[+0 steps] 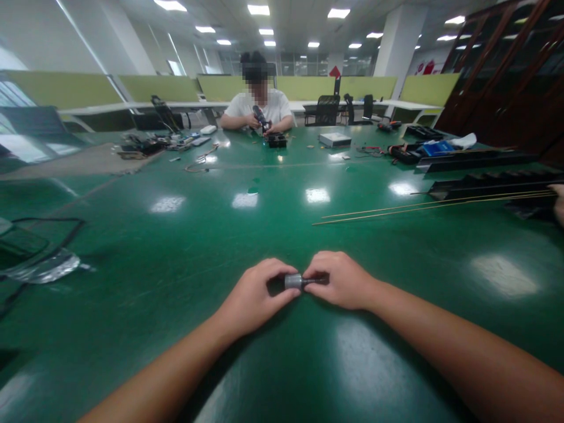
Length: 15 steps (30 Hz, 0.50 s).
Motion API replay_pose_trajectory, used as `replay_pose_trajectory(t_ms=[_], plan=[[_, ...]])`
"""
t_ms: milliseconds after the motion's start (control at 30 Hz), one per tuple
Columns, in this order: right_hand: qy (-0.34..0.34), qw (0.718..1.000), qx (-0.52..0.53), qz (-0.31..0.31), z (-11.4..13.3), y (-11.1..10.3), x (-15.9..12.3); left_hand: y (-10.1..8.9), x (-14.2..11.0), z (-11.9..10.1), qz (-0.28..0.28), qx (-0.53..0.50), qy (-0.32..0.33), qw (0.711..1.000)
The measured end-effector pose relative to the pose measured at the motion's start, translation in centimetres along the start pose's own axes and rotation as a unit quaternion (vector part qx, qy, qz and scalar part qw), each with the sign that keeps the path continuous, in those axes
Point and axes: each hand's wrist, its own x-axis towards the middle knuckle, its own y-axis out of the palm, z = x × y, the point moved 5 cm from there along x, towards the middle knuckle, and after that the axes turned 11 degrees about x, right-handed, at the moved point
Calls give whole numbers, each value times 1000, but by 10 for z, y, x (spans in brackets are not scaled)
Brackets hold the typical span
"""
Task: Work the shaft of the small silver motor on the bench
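Note:
Between my hands, just over the green tabletop [185, 329], is a small silver metal cylinder [293, 282] with a thin dark shaft [311, 281] pointing right. My left hand [262, 288] pinches the cylinder between thumb and fingertips. The thumb and forefinger of my right hand [341, 281] close on the shaft, close to where it meets the cylinder. Cylinder and shaft lie roughly level, in line with each other. The shaft's far end runs into the hollow of my right hand and is partly hidden.
Across the table a person [258, 111] holds a dark power tool [261, 117] over a black box [277, 140]. Thin rods [423, 205] extend from the right, near another person's hand [559, 202]. Black rails [489, 183] lie there too. A dark cable [48, 220] sits left.

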Motion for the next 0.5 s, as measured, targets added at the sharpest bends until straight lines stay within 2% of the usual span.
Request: replay_pose_trajectory(t_ms=[500], plan=[[2, 1000, 2, 3, 1, -1, 0, 0, -3, 3, 4, 3, -8, 1000]])
